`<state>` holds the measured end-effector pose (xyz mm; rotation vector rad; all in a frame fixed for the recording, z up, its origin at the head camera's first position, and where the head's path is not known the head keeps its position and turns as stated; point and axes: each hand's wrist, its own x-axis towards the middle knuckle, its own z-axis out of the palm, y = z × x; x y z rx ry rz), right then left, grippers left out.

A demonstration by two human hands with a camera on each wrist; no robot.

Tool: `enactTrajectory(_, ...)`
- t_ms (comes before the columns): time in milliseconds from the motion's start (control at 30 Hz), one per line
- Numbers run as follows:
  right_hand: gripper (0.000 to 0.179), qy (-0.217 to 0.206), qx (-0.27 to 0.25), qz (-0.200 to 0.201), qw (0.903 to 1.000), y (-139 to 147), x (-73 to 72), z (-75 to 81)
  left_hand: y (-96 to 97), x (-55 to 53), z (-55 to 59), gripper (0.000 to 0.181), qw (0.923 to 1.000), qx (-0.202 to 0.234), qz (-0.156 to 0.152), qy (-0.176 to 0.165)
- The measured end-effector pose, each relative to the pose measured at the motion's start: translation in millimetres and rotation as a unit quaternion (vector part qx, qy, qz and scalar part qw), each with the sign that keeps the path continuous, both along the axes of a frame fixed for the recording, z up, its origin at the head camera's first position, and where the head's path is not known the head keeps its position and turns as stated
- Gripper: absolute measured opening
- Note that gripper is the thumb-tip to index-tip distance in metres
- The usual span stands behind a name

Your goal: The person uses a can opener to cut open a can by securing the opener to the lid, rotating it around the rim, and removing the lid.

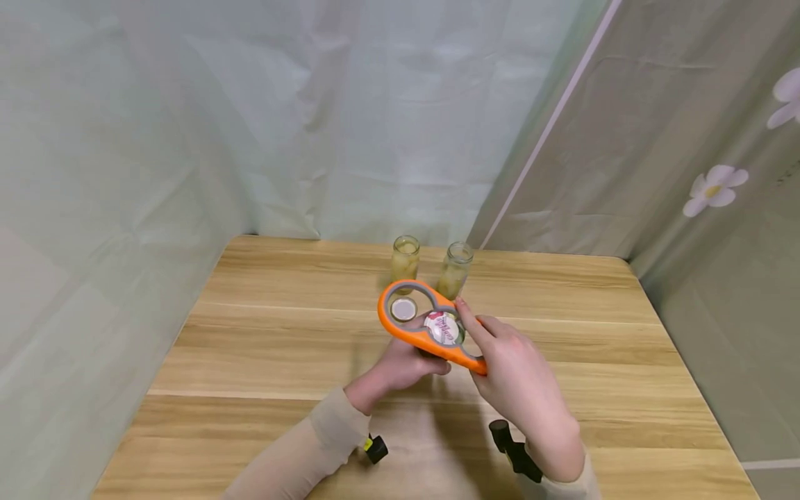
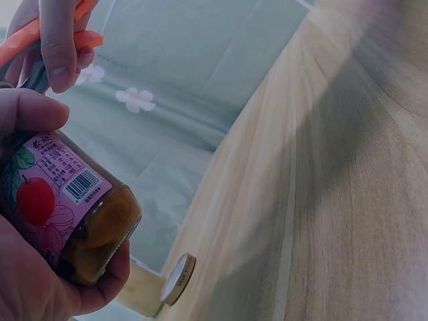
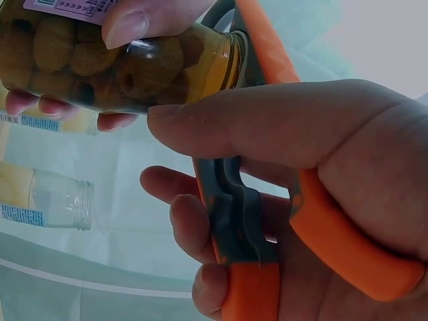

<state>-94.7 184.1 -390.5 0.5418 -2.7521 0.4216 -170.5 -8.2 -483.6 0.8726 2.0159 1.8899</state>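
My left hand (image 1: 400, 364) grips a glass jar (image 2: 73, 194) with a pink fruit label and brownish round fruit inside, holding it above the table. My right hand (image 1: 525, 368) holds an orange and grey jar opener (image 1: 428, 341) by its handles. The opener's inner ring sits around the jar's printed lid (image 1: 444, 328). In the right wrist view, my right thumb reaches along the jar just below its neck. Through the opener's far loop a loose metal lid (image 1: 403, 310) shows, lying on the table.
Two lidless glass jars (image 1: 405, 264) with pale contents stand at the back of the wooden table (image 1: 262, 347), beyond my hands. Pale curtains (image 1: 387, 125) hang behind and at the sides. Black wrist devices (image 1: 376, 450) are strapped to both arms.
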Motion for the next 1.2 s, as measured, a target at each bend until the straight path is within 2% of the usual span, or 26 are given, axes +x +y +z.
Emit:
enactTrajectory(267,0.098,0.004,-0.003,0.0,1.0,1,0.8,0.6,-1.3,0.4,0.6,0.074,0.9999,-0.004,-0.008,-0.008)
enactTrajectory(467,0.098,0.01,-0.002,0.007,0.9999,1,0.5,2.0,-2.3,0.8,0.7,0.073,0.9999,0.005,-0.015,-0.002)
enactTrajectory(667,0.099,0.036,0.0,0.029,0.9989,5,-3.7,2.4,-2.2,-0.3,3.2,0.071,0.9994,0.023,-0.023,0.014)
enactTrajectory(800,0.102,0.037,0.003,0.039,0.9985,11,-6.7,2.0,-2.0,-2.4,4.2,0.075,0.9972,0.047,-0.046,0.035)
enactTrajectory(933,0.104,0.02,-0.005,0.039,0.999,16,-7.8,2.0,-1.1,-4.5,3.2,0.081,0.9908,0.083,-0.083,0.067)
enactTrajectory(1067,0.09,0.013,-0.019,0.041,0.9989,17,-8.3,1.9,-0.4,-6.0,1.8,0.087,0.9828,0.108,-0.113,0.098)
enactTrajectory(1133,0.079,0.015,-0.023,0.048,0.9985,18,-9.1,1.7,-0.9,-5.8,1.9,0.085,0.9817,0.113,-0.12,0.096)
enactTrajectory(1200,0.073,0.017,-0.028,0.056,0.9979,18,-10.3,1.3,-2.5,-5.6,0.5,0.082,0.9838,0.106,-0.12,0.081)
